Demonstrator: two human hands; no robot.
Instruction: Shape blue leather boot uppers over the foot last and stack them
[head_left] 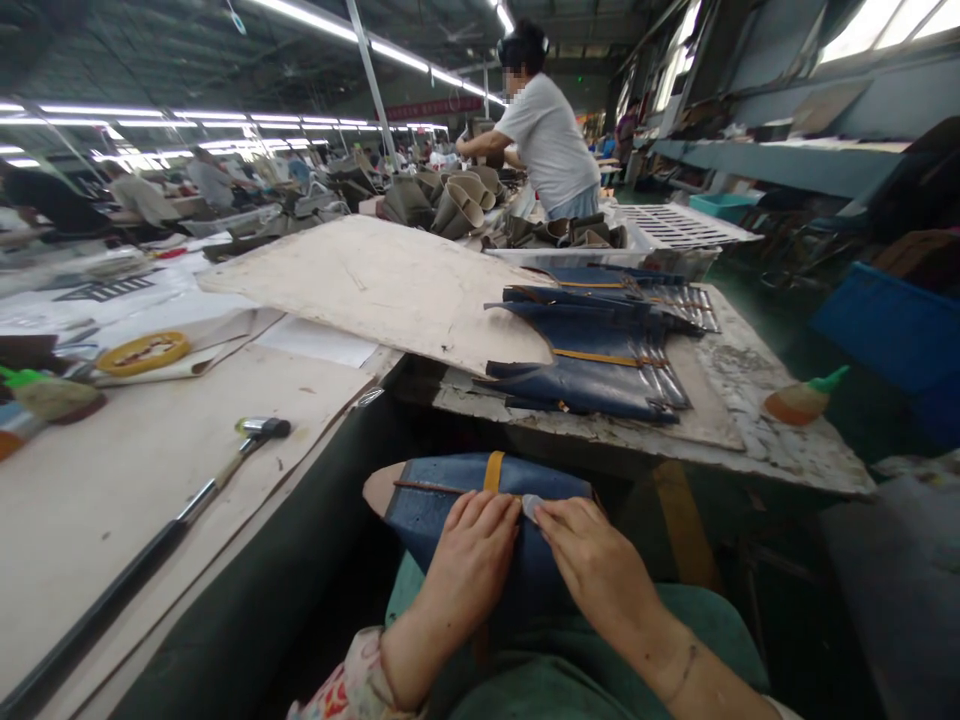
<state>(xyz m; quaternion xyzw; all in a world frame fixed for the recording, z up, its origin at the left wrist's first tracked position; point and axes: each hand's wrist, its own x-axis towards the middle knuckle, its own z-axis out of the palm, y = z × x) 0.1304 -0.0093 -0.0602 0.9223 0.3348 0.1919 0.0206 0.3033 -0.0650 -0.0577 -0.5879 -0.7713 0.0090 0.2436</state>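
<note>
Across my lap lies a dark blue leather piece point(442, 475) stretched over a rounded form with a pale bare tip point(385, 490) at its left end. A yellow strap point(493, 472) crosses it and a thin brown strip point(427, 487) runs along it. My left hand point(480, 545) is closed over the near side, its fingertips pressed beside the strip. Between the fingertips of my right hand point(589, 550) is a small whitish piece point(531, 506), touching the leather beside my left fingers. Its exact kind is unclear.
A hammer point(262, 428) lies on the left table beside a long dark rod point(97, 610). Ahead, a large pale board point(382, 290) overlaps several blue leather pieces point(600, 345). A green-tipped bottle point(799, 403) stands right. A co-worker point(551, 130) stands beyond the tables.
</note>
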